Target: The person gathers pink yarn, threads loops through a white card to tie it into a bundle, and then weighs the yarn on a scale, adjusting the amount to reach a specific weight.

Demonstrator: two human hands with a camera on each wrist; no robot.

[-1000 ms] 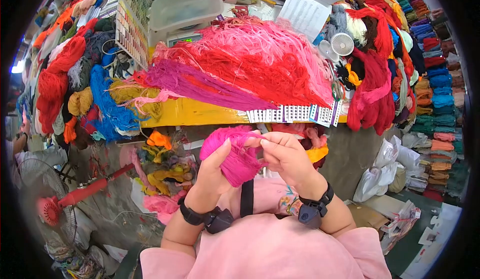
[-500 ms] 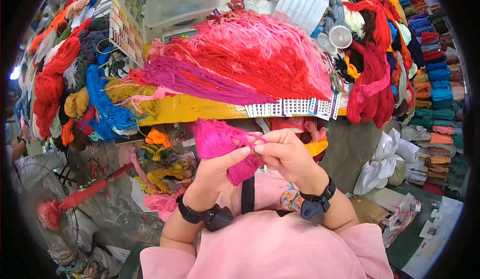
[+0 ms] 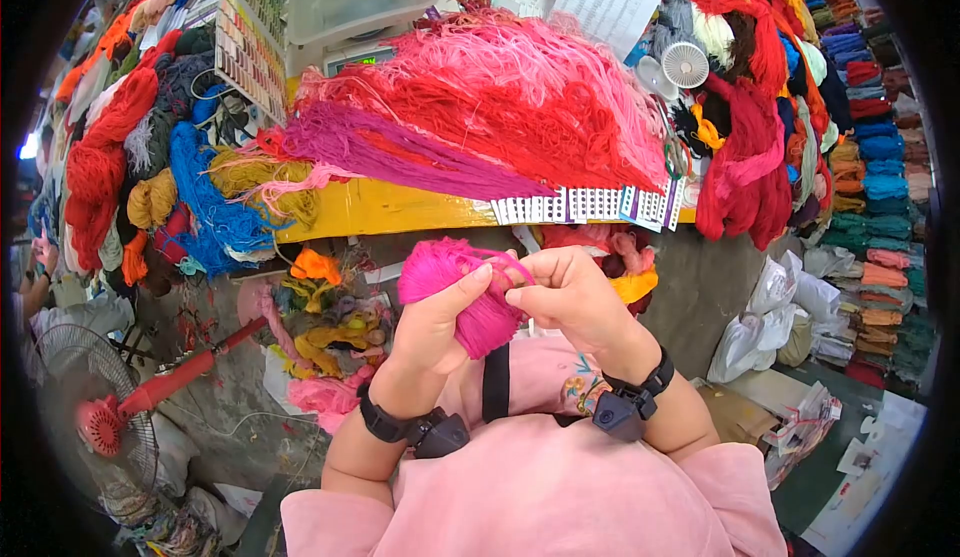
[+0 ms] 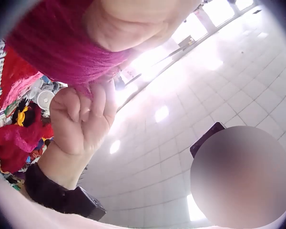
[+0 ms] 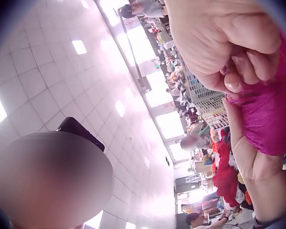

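In front of the yellow surface (image 3: 385, 217), our left hand (image 3: 428, 325) is clamped round the magenta yarn bundle (image 3: 488, 319), held in the air; farther right along that surface's edge, our right hand (image 3: 575, 299) pinches a strand (image 3: 513, 258). We seem to be winding or securing it; next probably calls for steady tension.

Magenta skein (image 3: 484, 325), yarn heap (image 3: 520, 107) in pink, red and purple, yellow table (image 3: 395, 211), pale pink shirt (image 3: 530, 487)

Way open over grey floor (image 3: 690, 302) rightward, up to white bags (image 3: 748, 347); yarn heap (image 3: 500, 107) blocks ahead, red-hubbed fan (image 3: 100, 423) left.
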